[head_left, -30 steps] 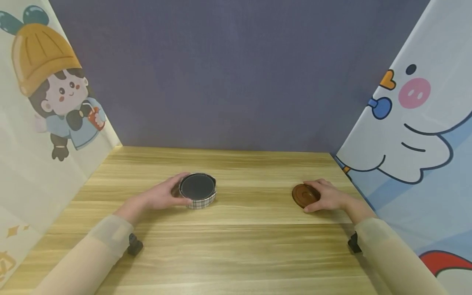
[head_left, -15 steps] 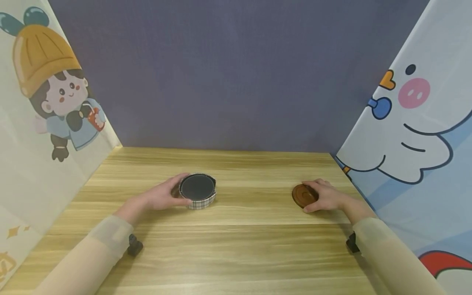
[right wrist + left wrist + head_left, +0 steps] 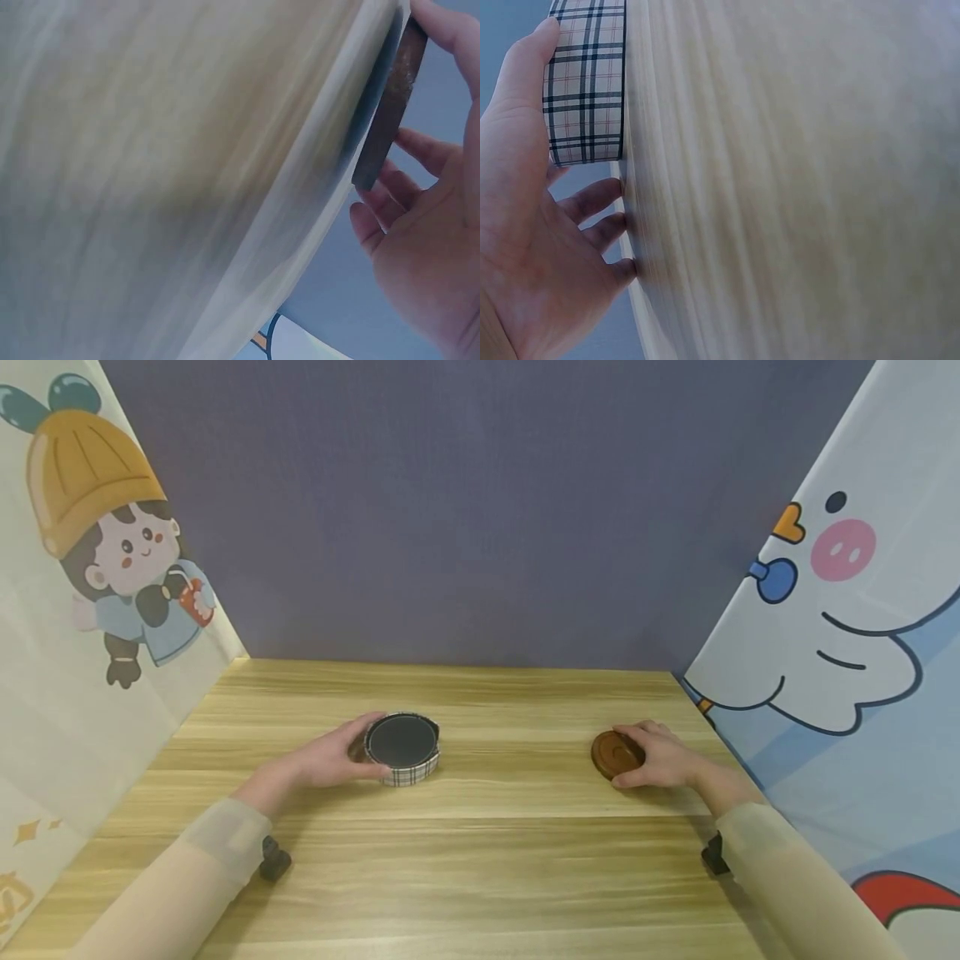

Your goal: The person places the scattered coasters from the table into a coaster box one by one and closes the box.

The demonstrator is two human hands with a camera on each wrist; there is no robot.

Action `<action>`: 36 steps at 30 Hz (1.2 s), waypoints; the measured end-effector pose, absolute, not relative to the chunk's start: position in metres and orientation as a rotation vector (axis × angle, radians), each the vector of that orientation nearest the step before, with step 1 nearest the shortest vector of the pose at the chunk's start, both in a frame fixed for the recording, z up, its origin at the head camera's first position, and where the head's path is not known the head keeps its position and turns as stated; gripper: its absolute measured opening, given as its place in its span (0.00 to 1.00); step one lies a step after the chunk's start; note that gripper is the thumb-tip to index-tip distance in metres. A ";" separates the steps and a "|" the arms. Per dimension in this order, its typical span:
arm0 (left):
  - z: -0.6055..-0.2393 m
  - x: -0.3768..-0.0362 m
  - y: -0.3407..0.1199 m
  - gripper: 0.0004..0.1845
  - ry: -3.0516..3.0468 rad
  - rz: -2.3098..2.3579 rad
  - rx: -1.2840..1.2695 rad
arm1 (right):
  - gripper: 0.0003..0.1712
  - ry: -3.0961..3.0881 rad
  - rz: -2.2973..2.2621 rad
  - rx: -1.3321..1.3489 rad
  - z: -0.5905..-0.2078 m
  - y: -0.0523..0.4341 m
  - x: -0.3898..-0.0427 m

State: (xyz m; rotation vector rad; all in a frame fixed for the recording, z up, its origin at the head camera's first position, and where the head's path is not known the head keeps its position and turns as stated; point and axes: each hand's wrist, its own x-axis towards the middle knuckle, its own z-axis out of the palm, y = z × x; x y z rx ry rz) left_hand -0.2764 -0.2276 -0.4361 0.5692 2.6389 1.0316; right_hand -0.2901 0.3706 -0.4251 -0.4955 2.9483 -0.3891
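Note:
In the head view, my left hand (image 3: 341,758) grips the left side of a low round coaster holder (image 3: 403,745) with a black top and plaid sides. In the left wrist view, the thumb lies on the plaid wall (image 3: 589,90), and the other fingers reach the wood below it. My right hand (image 3: 663,760) pinches a round brown wooden coaster (image 3: 611,754) by its right side. Seen edge-on in the right wrist view, the coaster (image 3: 390,105) is tilted close over the table, a dark shadow under it. Thumb and fingers hold opposite edges.
A wood-grain table (image 3: 480,877) stretches under both arms. Behind it stands a dark grey-blue partition (image 3: 465,510). Cartoon-printed panels, one on the left (image 3: 45,718) and one on the right (image 3: 832,635), flank the table. The holder and coaster sit well apart.
My right hand has shifted slightly left with the wooden coaster, which has tilted a little. My left hand and the coaster holder have stayed in place.

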 end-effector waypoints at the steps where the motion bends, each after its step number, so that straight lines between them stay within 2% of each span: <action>1: -0.436 -0.276 -0.228 0.62 2.639 1.030 0.568 | 0.68 2.952 -0.389 -0.495 -0.425 0.369 -0.290; 36: -0.438 -0.276 -0.229 0.62 2.653 1.055 0.577 | 0.67 2.869 -0.468 -0.718 -0.414 0.290 -0.289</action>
